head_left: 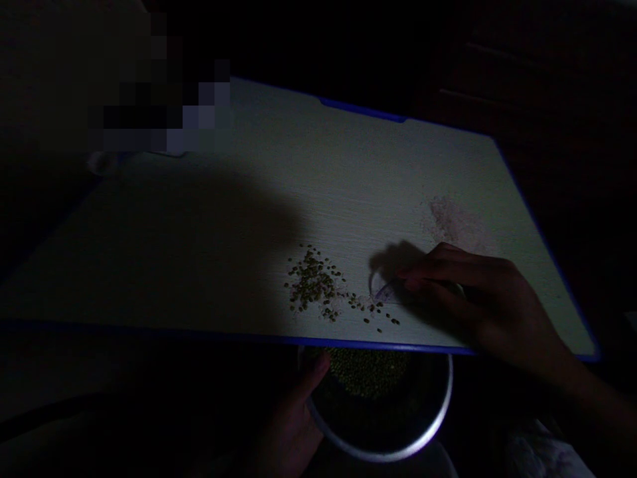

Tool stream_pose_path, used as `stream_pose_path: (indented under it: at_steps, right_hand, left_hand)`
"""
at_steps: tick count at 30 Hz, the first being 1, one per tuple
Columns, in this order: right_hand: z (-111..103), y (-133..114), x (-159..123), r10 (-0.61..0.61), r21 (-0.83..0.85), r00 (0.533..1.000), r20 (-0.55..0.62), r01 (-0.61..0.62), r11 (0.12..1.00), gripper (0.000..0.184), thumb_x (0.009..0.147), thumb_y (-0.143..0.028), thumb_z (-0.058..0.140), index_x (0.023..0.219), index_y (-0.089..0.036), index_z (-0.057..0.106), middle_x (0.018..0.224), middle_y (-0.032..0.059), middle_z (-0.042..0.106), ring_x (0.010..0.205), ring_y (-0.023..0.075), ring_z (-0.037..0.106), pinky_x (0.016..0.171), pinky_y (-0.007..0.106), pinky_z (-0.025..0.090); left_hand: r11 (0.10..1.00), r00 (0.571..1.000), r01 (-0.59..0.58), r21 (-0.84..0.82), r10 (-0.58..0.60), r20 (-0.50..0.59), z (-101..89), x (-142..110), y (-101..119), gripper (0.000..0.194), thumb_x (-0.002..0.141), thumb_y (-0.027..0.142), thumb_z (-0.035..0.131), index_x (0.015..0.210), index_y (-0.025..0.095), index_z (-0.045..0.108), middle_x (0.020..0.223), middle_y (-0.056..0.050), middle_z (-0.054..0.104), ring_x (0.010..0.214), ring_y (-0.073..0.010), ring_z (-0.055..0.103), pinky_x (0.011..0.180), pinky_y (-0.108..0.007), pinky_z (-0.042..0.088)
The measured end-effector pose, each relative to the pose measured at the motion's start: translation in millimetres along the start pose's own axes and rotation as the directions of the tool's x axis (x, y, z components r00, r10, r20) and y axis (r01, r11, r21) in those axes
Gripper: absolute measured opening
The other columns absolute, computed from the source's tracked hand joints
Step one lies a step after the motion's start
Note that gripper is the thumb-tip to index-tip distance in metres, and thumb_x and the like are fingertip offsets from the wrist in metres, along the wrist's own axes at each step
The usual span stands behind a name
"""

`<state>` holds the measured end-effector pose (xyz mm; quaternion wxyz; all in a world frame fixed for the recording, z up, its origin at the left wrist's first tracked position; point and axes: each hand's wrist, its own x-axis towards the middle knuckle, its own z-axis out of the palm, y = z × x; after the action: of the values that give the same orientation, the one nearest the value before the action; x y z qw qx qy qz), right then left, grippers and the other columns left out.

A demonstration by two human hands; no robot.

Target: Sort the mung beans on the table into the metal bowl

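Green mung beans [312, 284] lie in a small heap near the table's front edge, with pale bits among them. A few stray beans trail off to the right. Just beyond these, my right hand [472, 292] pinches a small see-through, purplish plastic piece [385, 291]. Its tip is close to the stray beans; its exact kind is too dark to tell. Below the table edge, my left hand [301, 418] grips a round metal bowl [435, 425], thumb over the rim. More mung beans [368, 373] are inside it, and the tabletop hides its far side.
The pale tabletop [348, 179] has a blue rim. Beyond my right hand lies a spread of pale, fine grains [455, 222]. A blurred-out patch covers the upper left, with a small pale object [102, 162] below it. Dark surroundings hide most else.
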<state>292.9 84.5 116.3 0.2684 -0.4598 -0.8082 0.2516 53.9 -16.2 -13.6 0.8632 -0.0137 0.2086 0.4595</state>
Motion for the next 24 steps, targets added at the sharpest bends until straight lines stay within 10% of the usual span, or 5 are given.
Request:
stream_pose_path:
  at_steps: [24]
  right_hand:
    - [4.8,-8.6,-8.5,0.027,0.062,0.998,0.048,-0.030,0.998,0.017,0.098,-0.016,0.066,0.105,-0.023,0.080,0.086,0.0027,0.075,0.077,0.0151,0.068,0.064,0.028,0.053]
  left_hand:
    - [0.999,0.999,-0.037,-0.014,0.037,-0.023,15.1,2.9,2.5,0.015,0.094,0.027,0.077,0.101,0.035,0.087,0.104,0.006,0.089,0.123,-0.0235,0.074,0.122,-0.035,0.041]
